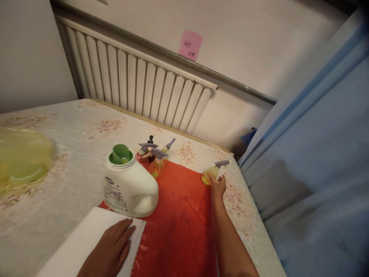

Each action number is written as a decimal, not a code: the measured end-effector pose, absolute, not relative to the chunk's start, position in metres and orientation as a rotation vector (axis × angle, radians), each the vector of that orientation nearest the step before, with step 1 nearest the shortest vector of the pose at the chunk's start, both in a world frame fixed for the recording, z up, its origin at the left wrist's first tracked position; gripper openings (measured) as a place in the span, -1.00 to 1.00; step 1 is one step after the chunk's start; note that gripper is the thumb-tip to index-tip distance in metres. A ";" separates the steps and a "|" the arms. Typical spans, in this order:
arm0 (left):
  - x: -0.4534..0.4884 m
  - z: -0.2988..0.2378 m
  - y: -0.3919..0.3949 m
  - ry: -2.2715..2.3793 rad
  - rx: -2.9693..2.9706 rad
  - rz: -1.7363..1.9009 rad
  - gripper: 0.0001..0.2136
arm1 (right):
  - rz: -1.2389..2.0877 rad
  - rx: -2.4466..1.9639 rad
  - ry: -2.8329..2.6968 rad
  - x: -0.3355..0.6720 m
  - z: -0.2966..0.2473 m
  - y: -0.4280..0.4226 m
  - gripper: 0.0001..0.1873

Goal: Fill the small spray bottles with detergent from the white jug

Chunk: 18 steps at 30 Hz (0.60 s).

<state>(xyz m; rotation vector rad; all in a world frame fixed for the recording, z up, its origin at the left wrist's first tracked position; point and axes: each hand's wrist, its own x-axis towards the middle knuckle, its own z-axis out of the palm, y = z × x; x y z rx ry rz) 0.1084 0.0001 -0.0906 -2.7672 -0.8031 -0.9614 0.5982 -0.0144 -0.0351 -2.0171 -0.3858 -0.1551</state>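
My left hand (111,248) lies flat with fingers stretched out on a folded white cloth or paper towel (77,234). At the far right, my right hand (218,186) has its fingers round the lower side of a clear spray bottle (211,173) with yellow liquid and a grey trigger head. That bottle is at the far right corner of a red sheet (181,215). Between my hands, nearer the left, stands a large white jug (132,188) with a green cup (121,154) in its mouth.
Behind the jug stand several more bottles, among them a spray bottle (156,167) with a grey trigger. A translucent yellow basin (25,154) is at the left on the floral tablecloth (77,142). A radiator (138,84) lines the wall; a blue curtain (311,154) hangs at the right.
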 end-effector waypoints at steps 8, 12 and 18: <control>0.110 -0.091 -0.002 -0.836 -2.786 -1.009 -0.69 | 0.063 -1.894 -0.709 0.516 -0.013 -0.001 -0.66; 0.111 -0.092 -0.003 -0.830 -2.747 -1.021 -0.70 | 0.281 -1.755 -1.028 0.450 -0.005 0.049 -0.57; 0.111 -0.094 -0.005 -0.864 -2.737 -1.040 -0.70 | 0.264 -1.754 -1.263 0.385 0.005 0.103 -0.22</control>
